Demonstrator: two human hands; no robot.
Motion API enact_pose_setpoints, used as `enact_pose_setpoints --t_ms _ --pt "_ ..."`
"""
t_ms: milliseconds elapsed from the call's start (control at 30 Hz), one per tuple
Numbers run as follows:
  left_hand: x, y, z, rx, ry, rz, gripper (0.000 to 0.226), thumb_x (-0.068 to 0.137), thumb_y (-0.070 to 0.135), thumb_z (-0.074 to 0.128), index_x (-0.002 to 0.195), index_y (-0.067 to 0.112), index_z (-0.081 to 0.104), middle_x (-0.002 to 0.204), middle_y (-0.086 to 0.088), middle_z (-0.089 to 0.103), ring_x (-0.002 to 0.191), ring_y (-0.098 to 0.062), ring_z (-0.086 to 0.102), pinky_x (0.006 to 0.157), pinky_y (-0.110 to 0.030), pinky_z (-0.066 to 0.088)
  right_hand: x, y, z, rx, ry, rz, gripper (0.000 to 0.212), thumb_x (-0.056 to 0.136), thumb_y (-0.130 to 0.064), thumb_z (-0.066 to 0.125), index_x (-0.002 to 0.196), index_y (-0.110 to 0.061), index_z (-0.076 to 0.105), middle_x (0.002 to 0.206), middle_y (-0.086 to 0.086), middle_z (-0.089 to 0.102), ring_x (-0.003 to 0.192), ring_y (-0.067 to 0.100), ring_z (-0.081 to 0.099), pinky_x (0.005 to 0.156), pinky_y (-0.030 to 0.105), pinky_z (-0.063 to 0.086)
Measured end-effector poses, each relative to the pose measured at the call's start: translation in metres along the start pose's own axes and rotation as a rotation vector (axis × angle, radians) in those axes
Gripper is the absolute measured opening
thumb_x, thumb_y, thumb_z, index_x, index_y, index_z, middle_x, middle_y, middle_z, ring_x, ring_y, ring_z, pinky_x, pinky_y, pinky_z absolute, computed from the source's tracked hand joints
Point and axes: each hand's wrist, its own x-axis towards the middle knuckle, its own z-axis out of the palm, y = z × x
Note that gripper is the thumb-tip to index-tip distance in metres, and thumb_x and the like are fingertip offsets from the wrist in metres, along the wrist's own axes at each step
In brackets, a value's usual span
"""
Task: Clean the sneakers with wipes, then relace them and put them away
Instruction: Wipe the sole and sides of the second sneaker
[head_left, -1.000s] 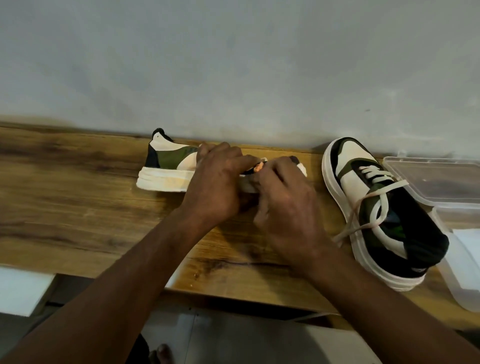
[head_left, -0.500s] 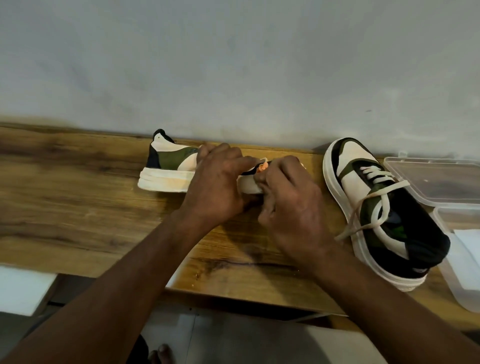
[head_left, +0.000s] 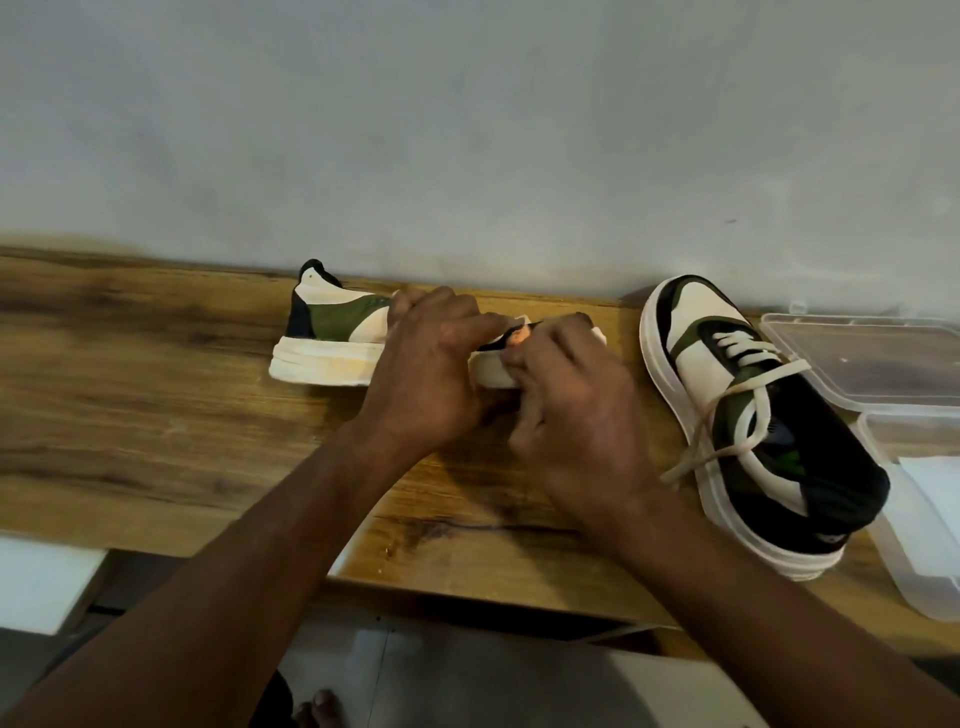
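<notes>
A cream, green and black sneaker (head_left: 332, 332) lies side-on on the wooden table (head_left: 130, 415) near the wall, heel to the left. My left hand (head_left: 431, 374) covers its middle, with the fingers curled over the upper. My right hand (head_left: 571, 410) is curled at its toe end, fingertips meeting the left thumb at the lacing area; what they pinch is hidden. The second sneaker (head_left: 753, 415) stands to the right, toe toward the wall, partly laced, with a loose cream lace (head_left: 727, 431) trailing over its side.
A clear plastic lid (head_left: 878, 358) and a clear box (head_left: 924, 545) with something white inside sit at the right edge, touching the second sneaker. The wall runs right behind the table. Below the front edge are a white surface (head_left: 36, 582) and the floor.
My right hand has slid slightly left along the toe end, closer to the left hand. The sneaker and left hand stay nearly still.
</notes>
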Motion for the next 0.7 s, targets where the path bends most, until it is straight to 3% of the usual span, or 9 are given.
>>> enact_pose_setpoints --t_ms 67,167,233,300,367,433,533,700 --pt "-0.001 -0.002 -0.001 -0.015 -0.008 0.038 0.048 0.07 0.051 0.069 0.108 0.024 0.079 0.079 0.008 0.057 0.081 -0.022 0.054 0.082 -0.04 0.033 -0.002 -0.001 0.003 -0.064 -0.062 -0.073 0.028 0.077 0.015 0.063 0.101 0.002 0.069 0.1 0.018 0.061 0.087 0.033 0.059 0.066 0.034 0.046" --pt "-0.003 -0.004 0.0 -0.027 0.007 0.021 0.051 0.069 0.055 0.079 0.111 0.026 0.078 0.08 0.011 0.055 0.083 -0.018 0.054 0.085 -0.038 0.033 0.001 0.012 -0.004 0.018 0.014 0.007 0.02 0.086 0.011 0.064 0.101 0.0 0.071 0.1 0.016 0.062 0.088 0.032 0.063 0.071 0.045 0.055" --pt "-0.003 -0.005 0.001 -0.022 -0.001 0.012 0.059 0.069 0.062 0.081 0.114 0.024 0.078 0.084 0.01 0.06 0.086 -0.018 0.056 0.088 -0.041 0.036 0.004 0.027 -0.013 0.081 0.096 0.113 0.017 0.088 0.008 0.067 0.099 -0.003 0.073 0.1 0.011 0.067 0.091 0.024 0.067 0.081 0.037 0.058" --pt "-0.003 -0.007 -0.001 -0.018 -0.003 0.02 0.071 0.066 0.075 0.079 0.116 0.024 0.078 0.087 0.009 0.064 0.088 -0.016 0.058 0.091 -0.043 0.039 0.008 0.042 -0.019 0.141 0.14 0.303 0.018 0.088 0.006 0.071 0.095 -0.01 0.075 0.097 0.001 0.071 0.09 0.005 0.068 0.086 0.024 0.058" --pt "-0.005 -0.009 -0.002 -0.007 -0.004 0.034 0.077 0.064 0.08 0.078 0.118 0.025 0.077 0.09 0.009 0.066 0.089 -0.015 0.058 0.093 -0.044 0.039 0.009 0.055 -0.019 0.174 0.131 0.494 0.018 0.088 -0.001 0.075 0.091 -0.019 0.076 0.09 -0.013 0.072 0.087 -0.005 0.068 0.086 0.025 0.059" --pt "-0.006 -0.011 -0.004 0.008 -0.005 0.041 0.076 0.065 0.079 0.079 0.118 0.025 0.077 0.092 0.009 0.066 0.09 -0.015 0.058 0.093 -0.041 0.038 0.007 0.059 -0.013 0.212 0.145 0.566 0.021 0.089 -0.005 0.076 0.093 -0.026 0.076 0.088 -0.022 0.071 0.088 -0.005 0.069 0.086 0.027 0.06" --pt "-0.006 -0.014 -0.005 0.014 0.002 0.031 0.075 0.064 0.079 0.081 0.115 0.024 0.078 0.092 0.012 0.064 0.09 -0.015 0.059 0.092 -0.042 0.04 0.003 0.051 -0.011 0.291 0.212 0.495 0.022 0.091 -0.004 0.075 0.098 -0.024 0.075 0.093 -0.016 0.074 0.093 0.002 0.072 0.087 0.028 0.061" --pt "-0.008 -0.017 -0.004 -0.006 0.002 0.05 0.074 0.064 0.077 0.083 0.115 0.024 0.078 0.09 0.013 0.063 0.088 -0.013 0.057 0.09 -0.039 0.036 -0.004 0.04 -0.013 0.242 0.139 0.175 0.016 0.09 0.006 0.072 0.103 -0.004 0.076 0.101 0.001 0.074 0.097 0.01 0.07 0.087 0.023 0.056"
